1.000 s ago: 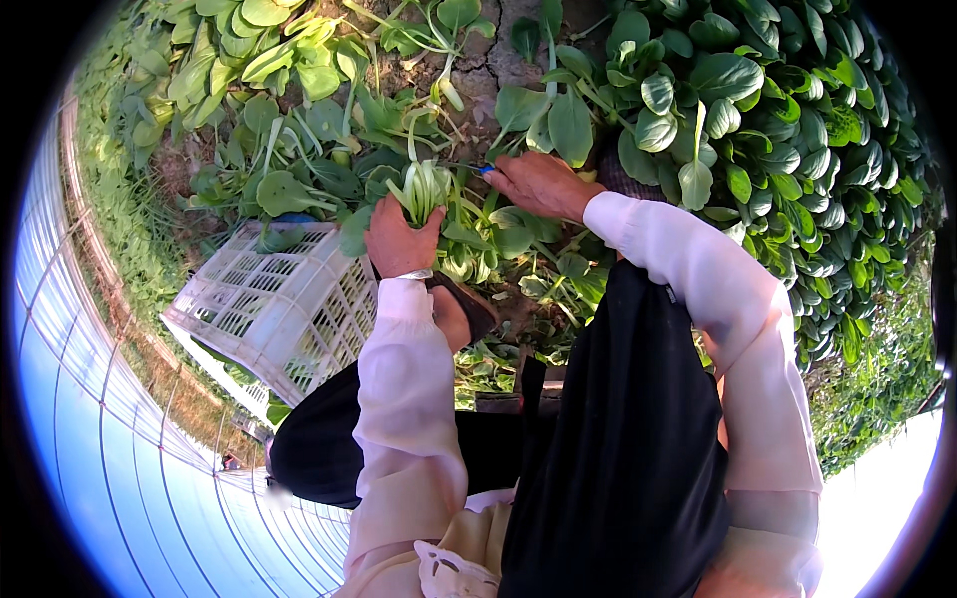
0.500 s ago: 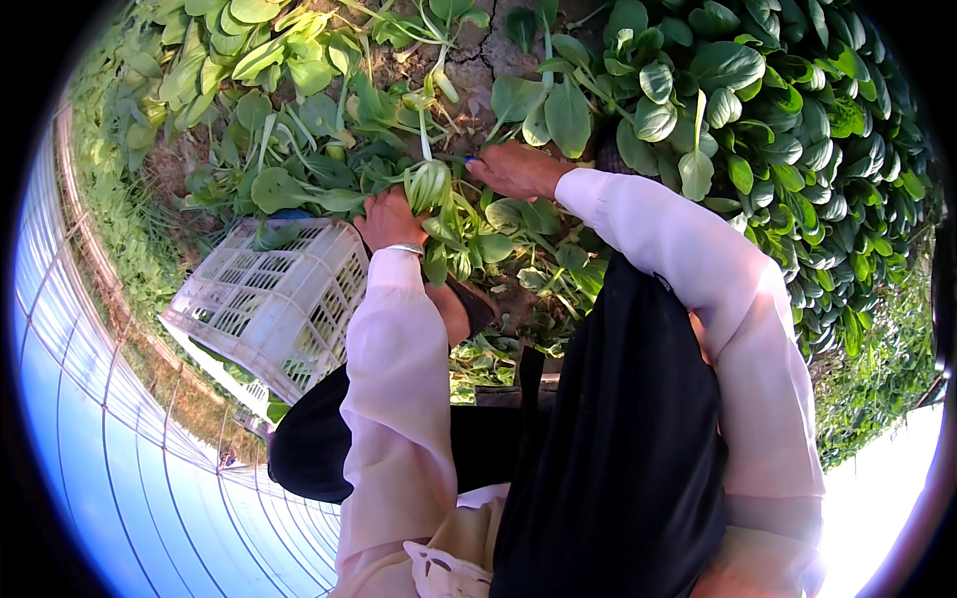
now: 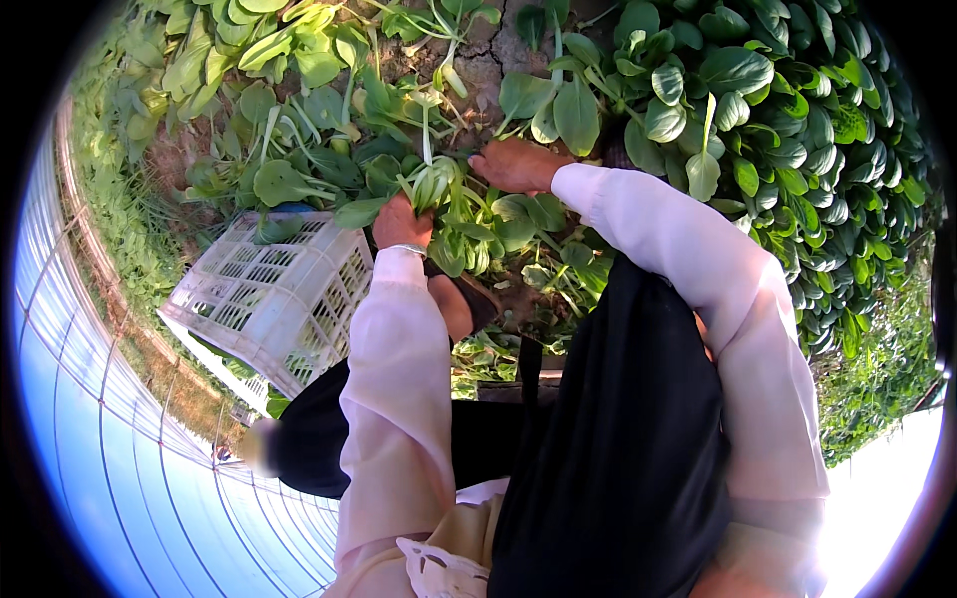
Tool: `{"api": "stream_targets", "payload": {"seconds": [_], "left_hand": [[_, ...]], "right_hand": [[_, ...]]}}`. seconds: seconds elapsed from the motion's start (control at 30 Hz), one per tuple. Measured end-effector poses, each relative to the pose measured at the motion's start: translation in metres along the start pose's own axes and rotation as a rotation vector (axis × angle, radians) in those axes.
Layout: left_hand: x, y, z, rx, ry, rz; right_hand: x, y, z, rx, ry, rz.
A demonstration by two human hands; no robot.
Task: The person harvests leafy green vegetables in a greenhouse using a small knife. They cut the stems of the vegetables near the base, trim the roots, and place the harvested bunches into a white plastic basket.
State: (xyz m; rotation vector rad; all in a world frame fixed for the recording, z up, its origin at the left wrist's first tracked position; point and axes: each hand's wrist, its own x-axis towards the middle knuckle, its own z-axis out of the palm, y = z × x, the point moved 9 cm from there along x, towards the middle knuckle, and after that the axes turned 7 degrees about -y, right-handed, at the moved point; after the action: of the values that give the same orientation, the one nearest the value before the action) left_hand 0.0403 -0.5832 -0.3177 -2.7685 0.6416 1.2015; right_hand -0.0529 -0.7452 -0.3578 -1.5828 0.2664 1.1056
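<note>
Landmark: the white slatted crate [image 3: 291, 284]. Your left hand [image 3: 404, 221], just right of the crate's upper corner, has its fingers closed round the leafy bunch [image 3: 435, 182], which lies right of and slightly above the crate. The bunch's long axis slopes from pale stalks at the upper end to green leaves at the lower right. Your left is the nearer hand, in contact; your right hand [image 3: 518, 165], farther from the crate, is just beyond the stalks. Whether its fingers grip anything, you cannot tell.
</note>
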Motion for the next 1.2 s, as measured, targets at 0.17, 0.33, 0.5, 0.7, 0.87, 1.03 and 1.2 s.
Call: {"api": "stream_targets", "payload": {"seconds": [0.17,0.33,0.5,0.7,0.87,1.03,1.2], "left_hand": [[-0.005,-0.014,-0.014,-0.052,0.082,-0.02],[-0.024,-0.067,-0.042,-1.273,0.047,0.007],[-0.059,-0.007,-0.109,-1.329,0.037,0.078],[-0.086,0.047,-0.171,-1.02,0.235,0.405],[-0.122,0.092,-0.216,-0.706,0.431,0.56],[-0.193,0.125,-0.262,-0.112,0.902,0.537],[-0.257,0.108,-0.29,0.027,1.227,0.516]], "right_hand": [[-0.023,0.015,0.0,-0.093,-0.105,0.068],[-0.043,0.053,0.004,0.389,0.048,-0.129],[-0.101,-0.02,-0.055,0.635,0.289,-0.401],[-0.199,-0.137,-0.105,0.683,0.358,-0.842],[-0.272,-0.23,-0.089,0.13,0.425,-1.093],[-0.313,-0.267,-0.071,-0.219,0.586,-1.007],[-0.346,-0.286,-0.04,-0.247,0.509,-0.914]]}}
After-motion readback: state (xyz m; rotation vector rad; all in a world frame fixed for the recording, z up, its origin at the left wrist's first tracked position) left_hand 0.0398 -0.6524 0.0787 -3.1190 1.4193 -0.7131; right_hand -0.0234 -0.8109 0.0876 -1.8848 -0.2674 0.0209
